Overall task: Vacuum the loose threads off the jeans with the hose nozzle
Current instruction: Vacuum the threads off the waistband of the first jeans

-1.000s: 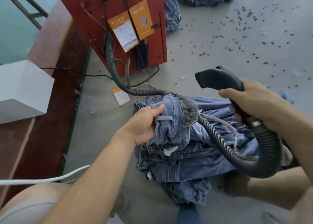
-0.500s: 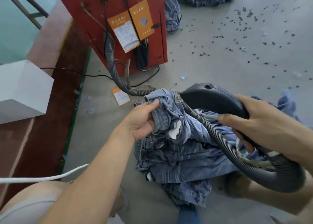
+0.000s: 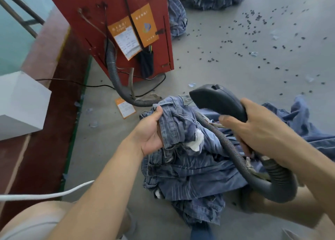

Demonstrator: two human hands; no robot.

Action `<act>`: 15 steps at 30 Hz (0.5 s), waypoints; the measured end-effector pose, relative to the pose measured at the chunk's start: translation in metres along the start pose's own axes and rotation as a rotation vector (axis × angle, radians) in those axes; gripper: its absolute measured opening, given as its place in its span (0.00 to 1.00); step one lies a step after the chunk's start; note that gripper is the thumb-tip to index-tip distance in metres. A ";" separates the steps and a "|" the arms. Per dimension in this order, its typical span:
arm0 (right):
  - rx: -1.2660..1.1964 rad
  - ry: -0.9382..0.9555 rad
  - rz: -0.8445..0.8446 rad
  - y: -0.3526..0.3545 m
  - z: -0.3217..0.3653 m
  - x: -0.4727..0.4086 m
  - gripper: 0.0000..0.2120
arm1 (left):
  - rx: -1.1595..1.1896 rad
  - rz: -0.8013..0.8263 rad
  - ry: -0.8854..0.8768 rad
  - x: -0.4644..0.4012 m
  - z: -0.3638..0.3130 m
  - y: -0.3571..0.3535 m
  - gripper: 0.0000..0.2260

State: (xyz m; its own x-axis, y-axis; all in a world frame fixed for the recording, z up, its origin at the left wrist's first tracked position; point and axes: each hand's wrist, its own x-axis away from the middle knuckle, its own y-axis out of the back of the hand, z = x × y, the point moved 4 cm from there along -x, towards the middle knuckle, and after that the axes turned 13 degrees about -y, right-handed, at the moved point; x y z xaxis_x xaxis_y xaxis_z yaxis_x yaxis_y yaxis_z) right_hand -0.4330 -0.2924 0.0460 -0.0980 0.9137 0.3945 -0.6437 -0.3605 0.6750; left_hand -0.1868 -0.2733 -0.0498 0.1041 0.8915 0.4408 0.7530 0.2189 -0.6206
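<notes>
Denim first: I see the crumpled blue jeans [image 3: 192,169] heaped on the grey concrete floor [image 3: 226,65]. My right hand [image 3: 261,131] wraps the dark plastic hose nozzle [image 3: 217,99] above them; my left hand [image 3: 151,131] pinches a raised fold, fingers curled.

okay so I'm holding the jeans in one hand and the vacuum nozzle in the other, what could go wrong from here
1. The hose loops across the jeans, so swinging the nozzle could drag or snag the pile.
2. The left hand grips only one bunched fold, so suction may pull loose denim into the nozzle.
3. The right hand holds the nozzle above the cloth, so threads in creases could be missed.
</notes>
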 end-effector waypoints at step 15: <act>0.337 0.068 0.156 -0.024 0.002 0.019 0.20 | 0.105 0.078 0.037 0.007 0.002 -0.006 0.30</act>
State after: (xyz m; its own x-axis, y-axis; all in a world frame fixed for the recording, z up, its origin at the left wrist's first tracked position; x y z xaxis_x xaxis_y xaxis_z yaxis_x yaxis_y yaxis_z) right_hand -0.4178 -0.2663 0.0387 -0.2322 0.8494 0.4740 -0.3320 -0.5273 0.7822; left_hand -0.1916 -0.2677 -0.0440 0.1851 0.8929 0.4105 0.6694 0.1912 -0.7178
